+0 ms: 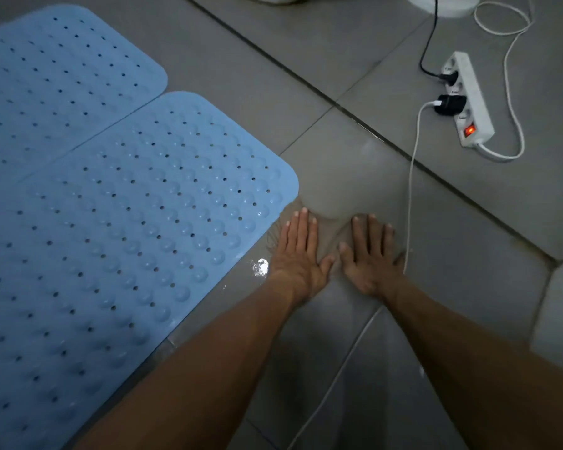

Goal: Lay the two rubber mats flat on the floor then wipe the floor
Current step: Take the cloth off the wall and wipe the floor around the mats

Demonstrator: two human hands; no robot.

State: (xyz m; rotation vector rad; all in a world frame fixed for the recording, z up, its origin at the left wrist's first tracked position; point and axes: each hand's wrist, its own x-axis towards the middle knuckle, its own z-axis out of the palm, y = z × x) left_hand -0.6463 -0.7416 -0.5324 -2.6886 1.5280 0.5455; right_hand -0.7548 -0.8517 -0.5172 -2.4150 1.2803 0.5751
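Two light-blue rubber mats with holes and bumps lie flat on the grey tiled floor (355, 177). The near mat (137, 228) fills the left middle; the far mat (56, 86) lies beyond it, edge to edge. My left hand (298, 254) presses flat on the tile just right of the near mat's edge, fingers straight. Beside it, my right hand (369, 254) lies flat as well, thumbs almost meeting. Neither hand holds anything. A wet shine (260, 266) shows on the tile by my left hand.
A white power strip (467, 99) with a lit red switch and two plugs lies at the upper right. A white cable (411, 190) runs from it past my right hand and under my right forearm. White round bases stand at the top edge.
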